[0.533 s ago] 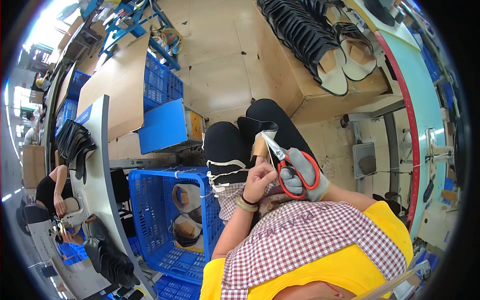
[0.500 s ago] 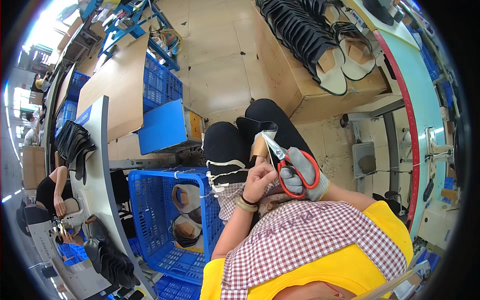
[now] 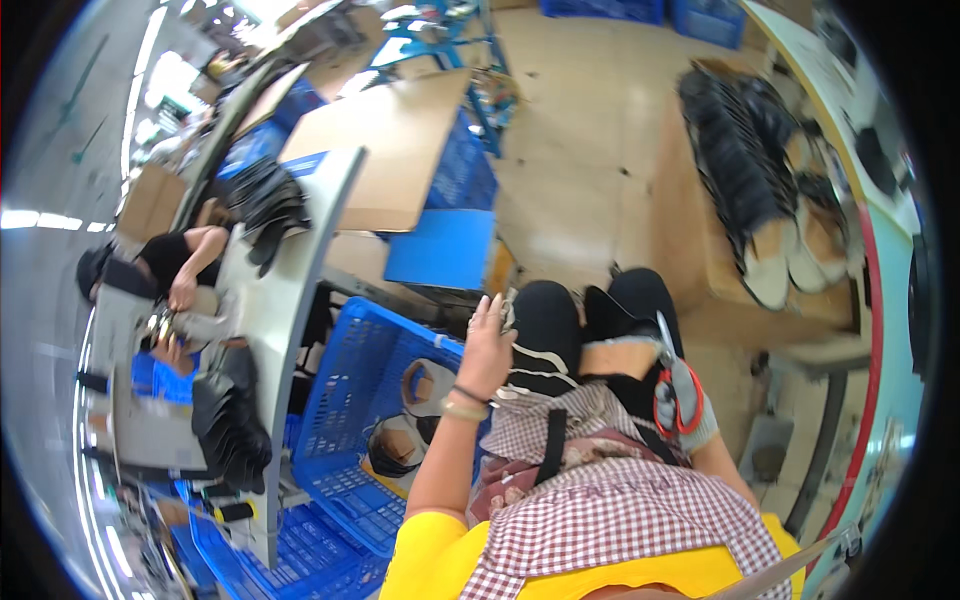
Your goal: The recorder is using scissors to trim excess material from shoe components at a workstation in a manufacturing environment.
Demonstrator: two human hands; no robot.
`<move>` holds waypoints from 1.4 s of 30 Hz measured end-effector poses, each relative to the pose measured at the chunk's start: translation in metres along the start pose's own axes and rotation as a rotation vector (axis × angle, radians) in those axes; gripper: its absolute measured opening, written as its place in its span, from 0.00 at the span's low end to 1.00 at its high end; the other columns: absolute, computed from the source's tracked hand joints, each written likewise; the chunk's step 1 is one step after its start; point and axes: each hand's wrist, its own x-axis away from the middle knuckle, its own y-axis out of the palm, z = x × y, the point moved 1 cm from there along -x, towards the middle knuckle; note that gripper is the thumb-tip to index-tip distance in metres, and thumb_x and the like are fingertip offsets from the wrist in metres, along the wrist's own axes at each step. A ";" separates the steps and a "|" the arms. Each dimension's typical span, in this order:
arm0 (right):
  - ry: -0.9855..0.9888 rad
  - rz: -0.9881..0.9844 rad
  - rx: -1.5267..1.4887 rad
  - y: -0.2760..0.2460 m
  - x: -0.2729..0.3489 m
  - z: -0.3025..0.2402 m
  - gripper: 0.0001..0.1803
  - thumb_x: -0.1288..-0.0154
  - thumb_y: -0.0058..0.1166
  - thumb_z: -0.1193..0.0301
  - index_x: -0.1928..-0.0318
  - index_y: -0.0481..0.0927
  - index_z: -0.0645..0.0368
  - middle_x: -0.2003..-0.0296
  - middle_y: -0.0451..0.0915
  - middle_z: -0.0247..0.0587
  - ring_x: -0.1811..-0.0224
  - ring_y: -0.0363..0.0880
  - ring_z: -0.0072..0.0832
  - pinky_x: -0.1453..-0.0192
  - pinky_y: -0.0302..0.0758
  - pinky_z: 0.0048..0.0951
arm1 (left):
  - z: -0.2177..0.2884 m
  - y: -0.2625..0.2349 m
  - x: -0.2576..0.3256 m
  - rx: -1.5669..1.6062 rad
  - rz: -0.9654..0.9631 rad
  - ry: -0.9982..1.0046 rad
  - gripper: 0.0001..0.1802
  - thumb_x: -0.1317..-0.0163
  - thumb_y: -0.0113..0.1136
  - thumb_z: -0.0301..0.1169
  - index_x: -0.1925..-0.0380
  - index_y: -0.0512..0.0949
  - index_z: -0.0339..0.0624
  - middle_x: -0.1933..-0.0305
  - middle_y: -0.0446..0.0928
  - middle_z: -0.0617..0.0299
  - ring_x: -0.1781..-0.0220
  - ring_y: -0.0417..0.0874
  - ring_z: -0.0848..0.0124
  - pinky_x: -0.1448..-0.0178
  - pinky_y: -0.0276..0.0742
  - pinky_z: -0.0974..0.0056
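My right hand (image 3: 688,405), in a grey glove, grips red-handled scissors (image 3: 664,392) beside my right thigh, their blades pointing up and away from me. On my lap lies a black shoe upper with a tan insert (image 3: 620,357), next to the scissor blades. My left hand (image 3: 486,352) is bare, with a dark band and a beige bangle at the wrist. Its fingers stretch out beside my left knee, close to some pale strips hanging there. More white strips (image 3: 545,357) lie across my left thigh.
A blue crate (image 3: 335,400) with several shoe uppers stands at my left. Beyond it, a co-worker's hands work at a sewing machine by a white table (image 3: 290,330). Rows of black uppers (image 3: 735,170) top a cardboard box (image 3: 690,240) at the right, near a red-edged table (image 3: 872,330).
My left hand has left the shoe upper and moved left to my knee, its fingers now stretched. The right hand with the scissors has moved right, away from the left. The view has shifted.
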 end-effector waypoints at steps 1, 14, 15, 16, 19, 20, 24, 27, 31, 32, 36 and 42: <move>-0.008 0.010 -0.014 -0.006 -0.004 0.006 0.18 0.32 0.47 0.48 0.64 0.69 0.49 0.82 0.67 0.27 0.90 0.60 0.15 0.89 0.57 0.17 | -0.003 0.008 -0.006 -0.348 -0.003 0.024 0.29 0.42 0.57 0.26 0.39 0.64 0.38 0.37 0.63 0.36 0.42 0.72 0.47 0.40 0.71 0.51; -0.037 -0.079 -0.016 -0.042 -0.030 0.027 0.19 0.31 0.43 0.48 0.58 0.69 0.49 0.79 0.71 0.30 0.87 0.64 0.20 0.86 0.62 0.20 | 0.075 0.139 -0.055 0.018 -1.065 0.446 0.28 0.68 0.74 0.41 0.65 0.82 0.35 0.65 0.81 0.46 0.60 0.82 0.53 0.54 0.77 0.55; -0.042 -0.078 -0.014 -0.047 -0.031 0.030 0.19 0.31 0.43 0.48 0.58 0.69 0.49 0.79 0.71 0.30 0.87 0.64 0.20 0.86 0.62 0.20 | 0.075 0.138 -0.051 0.136 -1.114 0.424 0.30 0.68 0.75 0.40 0.64 0.81 0.33 0.65 0.81 0.45 0.60 0.82 0.52 0.54 0.76 0.55; -0.124 -0.102 0.013 -0.052 -0.033 0.032 0.20 0.30 0.42 0.47 0.66 0.68 0.51 0.83 0.67 0.29 0.89 0.62 0.20 0.88 0.60 0.21 | 0.077 0.134 -0.046 0.253 -1.112 0.419 0.28 0.66 0.74 0.39 0.63 0.81 0.32 0.65 0.81 0.45 0.60 0.82 0.52 0.55 0.76 0.55; -0.351 -0.121 0.022 -0.023 -0.016 0.006 0.19 0.30 0.47 0.59 0.46 0.70 0.55 0.86 0.63 0.27 0.92 0.57 0.17 0.89 0.58 0.19 | 0.078 0.123 -0.035 0.310 -1.046 0.421 0.24 0.61 0.72 0.38 0.64 0.81 0.33 0.67 0.81 0.47 0.63 0.83 0.58 0.56 0.77 0.58; -0.389 -0.194 0.011 -0.028 -0.029 0.002 0.22 0.30 0.47 0.61 0.40 0.65 0.53 0.85 0.64 0.26 0.91 0.58 0.17 0.89 0.58 0.18 | 0.078 0.114 -0.036 0.307 -1.046 0.412 0.24 0.61 0.72 0.38 0.64 0.81 0.33 0.67 0.81 0.47 0.63 0.83 0.58 0.56 0.77 0.58; -0.648 -0.262 -0.081 -0.028 -0.082 -0.020 0.24 0.30 0.44 0.68 0.36 0.63 0.59 0.56 0.78 0.40 0.59 0.81 0.28 0.59 0.81 0.29 | 0.117 0.045 -0.047 1.350 -0.785 0.070 0.16 0.45 0.67 0.34 0.61 0.79 0.34 0.65 0.82 0.57 0.62 0.80 0.73 0.54 0.76 0.64; -0.665 -0.393 -0.112 -0.017 -0.123 -0.022 0.25 0.33 0.51 0.69 0.39 0.65 0.65 0.50 0.76 0.45 0.51 0.79 0.31 0.44 0.76 0.29 | 0.147 0.015 -0.048 1.943 -0.738 0.153 0.22 0.44 0.68 0.40 0.56 0.77 0.36 0.62 0.81 0.54 0.60 0.81 0.67 0.51 0.75 0.64; -0.160 -0.455 -0.808 0.053 -0.106 0.004 0.26 0.35 0.54 0.66 0.40 0.67 0.62 0.51 0.77 0.42 0.53 0.79 0.29 0.47 0.76 0.29 | 0.151 -0.002 -0.036 1.995 -0.679 0.065 0.23 0.43 0.65 0.44 0.57 0.75 0.37 0.64 0.80 0.53 0.62 0.81 0.65 0.55 0.75 0.64; -0.157 -0.560 -0.707 0.057 -0.101 0.004 0.26 0.35 0.55 0.66 0.40 0.67 0.62 0.51 0.77 0.42 0.53 0.78 0.29 0.47 0.75 0.29 | 0.147 -0.001 -0.034 2.016 -0.716 0.029 0.23 0.44 0.66 0.41 0.55 0.75 0.38 0.63 0.79 0.56 0.60 0.81 0.67 0.54 0.76 0.64; -0.188 -0.905 -0.336 0.056 -0.083 -0.008 0.27 0.36 0.56 0.63 0.39 0.67 0.62 0.52 0.77 0.41 0.53 0.78 0.29 0.47 0.75 0.28 | 0.131 0.011 -0.026 2.087 -0.652 -0.059 0.23 0.44 0.66 0.39 0.52 0.73 0.40 0.63 0.78 0.55 0.59 0.80 0.66 0.53 0.76 0.64; -0.635 -0.435 0.526 0.032 -0.046 -0.070 0.32 0.43 0.60 0.58 0.41 0.70 0.62 0.57 0.78 0.41 0.54 0.76 0.28 0.47 0.73 0.29 | 0.076 0.001 -0.029 1.460 -0.593 -0.290 0.18 0.44 0.61 0.25 0.52 0.75 0.32 0.55 0.80 0.55 0.55 0.81 0.68 0.48 0.76 0.62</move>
